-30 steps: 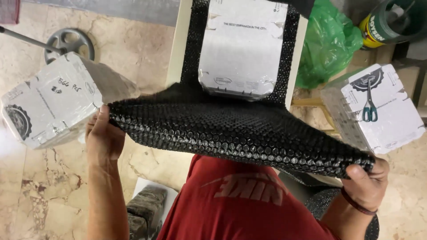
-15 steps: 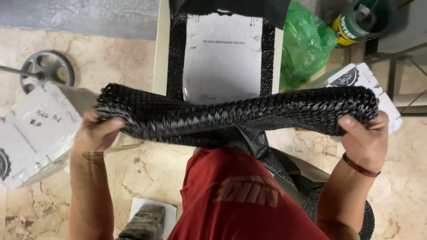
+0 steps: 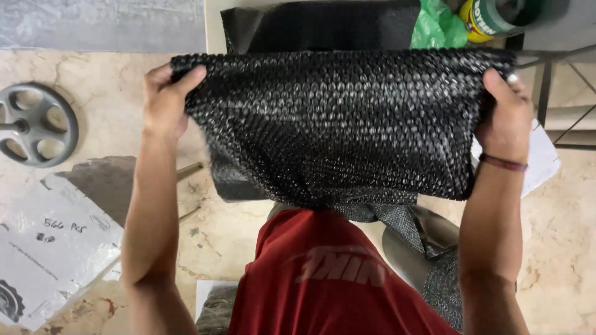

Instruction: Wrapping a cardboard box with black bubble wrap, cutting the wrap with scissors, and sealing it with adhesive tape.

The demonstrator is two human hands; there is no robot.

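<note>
1. The floor (image 3: pixel 81 68) is pale marbled stone, seen from above past a red shirt (image 3: pixel 329 279) at the bottom of the view; the person stands or sits at the near end of a narrow table.
2. Nearest on the left, a white wrapped box (image 3: pixel 49 260) with a black emblem lies tilted on the floor, out of the way of the arms. On the right, beside the shirt, more black sheet (image 3: pixel 444 285) drapes down over a grey rounded thing, perhaps a seat; I cannot tell which.
3. The left hand (image 3: pixel 164 102) grips the upper left corner of a black bubble-wrap sheet (image 3: pixel 335 124), thumb on the near face and the fingers curled behind, so the edge is pinched and does not sag.
4. The right hand (image 3: pixel 506 115), with a dark wristband (image 3: pixel 503 162), clamps the upper right corner in the same way. The two hands are well apart, which keeps the sheet stretched flat and raised between the face and the table; its lower edge hangs free above the shirt.
5. Farther left, a grey handwheel (image 3: pixel 34 124) lies on the floor.
6. Beyond the sheet, a darker folded piece (image 3: pixel 323 25) rests on the table, with a green plastic bag (image 3: pixel 434 28) and a green tin with a yellow band (image 3: pixel 496 15) beside it at the far right.
</note>
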